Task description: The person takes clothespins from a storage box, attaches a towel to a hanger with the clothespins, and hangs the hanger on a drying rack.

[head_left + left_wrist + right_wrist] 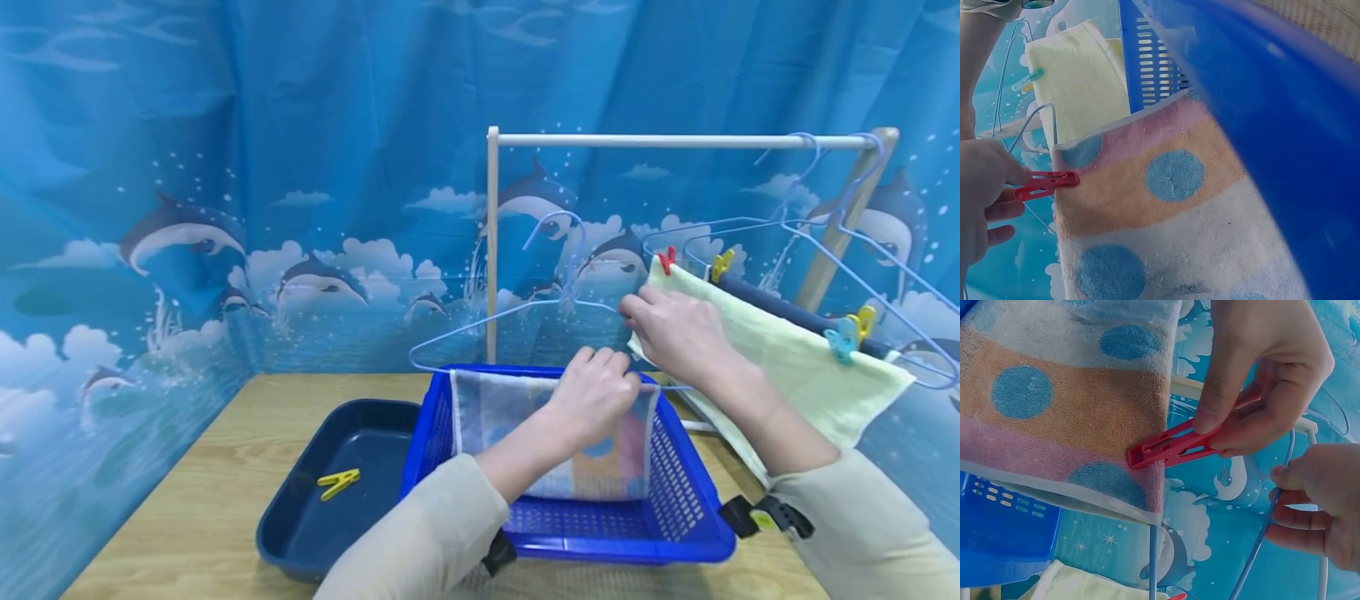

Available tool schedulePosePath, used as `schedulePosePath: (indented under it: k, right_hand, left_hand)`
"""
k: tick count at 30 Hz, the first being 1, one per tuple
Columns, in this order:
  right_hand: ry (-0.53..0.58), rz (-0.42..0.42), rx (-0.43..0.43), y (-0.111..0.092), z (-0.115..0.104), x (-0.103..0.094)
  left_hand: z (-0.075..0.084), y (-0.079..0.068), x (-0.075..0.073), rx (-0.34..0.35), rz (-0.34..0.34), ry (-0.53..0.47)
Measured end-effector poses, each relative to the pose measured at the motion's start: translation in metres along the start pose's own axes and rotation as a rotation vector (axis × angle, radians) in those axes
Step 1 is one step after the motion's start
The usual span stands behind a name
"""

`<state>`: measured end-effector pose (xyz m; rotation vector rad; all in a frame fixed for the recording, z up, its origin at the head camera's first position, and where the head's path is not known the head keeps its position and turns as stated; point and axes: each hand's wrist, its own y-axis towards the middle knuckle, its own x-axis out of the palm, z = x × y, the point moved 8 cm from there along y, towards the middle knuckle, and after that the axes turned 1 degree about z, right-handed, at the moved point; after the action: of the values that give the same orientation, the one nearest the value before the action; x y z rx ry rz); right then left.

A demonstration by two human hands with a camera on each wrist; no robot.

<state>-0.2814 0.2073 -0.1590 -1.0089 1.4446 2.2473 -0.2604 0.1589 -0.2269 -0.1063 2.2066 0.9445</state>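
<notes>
In the head view, a small striped towel with blue dots (517, 417) hangs over the lower bar of a blue wire hanger (480, 321), in front of a blue basket (697, 500). My left hand (592, 396) is at the towel's upper edge, toward its right end. It pinches a red clothespin (1047, 184), whose tip overlaps the towel near its corner. My right hand (678, 333) holds the hanger's right shoulder; the right wrist view has its thumb and fingers (1297, 519) pinching the wire. The clothespin is hidden in the head view.
A dark blue tub (292, 500) with a yellow clothespin (339, 482) stands left of the basket. On the right, a pale yellow cloth (787, 358) and a dark cloth (780, 304) hang pegged on hangers from a rack (645, 141). A dolphin-print curtain (360, 125) stands behind.
</notes>
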Motion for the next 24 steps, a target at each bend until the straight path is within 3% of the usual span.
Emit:
schedulePosePath:
  k: [6, 9, 11, 14, 19, 24]
  right_hand:
    - [0.027, 0.063, -0.014, -0.001, 0.002, -0.003]
    - [0.04, 0.07, -0.015, -0.002, 0.003, -0.004]
    - [0.049, 0.06, -0.01, -0.002, 0.005, -0.005]
    - [0.055, 0.041, 0.0, -0.002, 0.007, -0.005]
    - [0.07, 0.017, 0.008, -0.004, 0.008, -0.005]
    - [0.077, 0.006, 0.027, -0.006, 0.011, -0.006]
  left_hand:
    - [-0.012, -0.005, -0.018, -0.011, 0.185, -0.061]
    - [-0.021, -0.008, -0.025, 0.008, 0.183, -0.093]
    - [-0.028, -0.01, -0.028, 0.025, 0.131, -0.108]
    - [-0.042, -0.014, -0.03, 0.031, -0.007, -0.176]
    - [-0.074, -0.032, -0.029, -0.023, -0.244, -0.364]
    - [-0.109, -0.059, -0.028, -0.109, -0.32, -0.485]
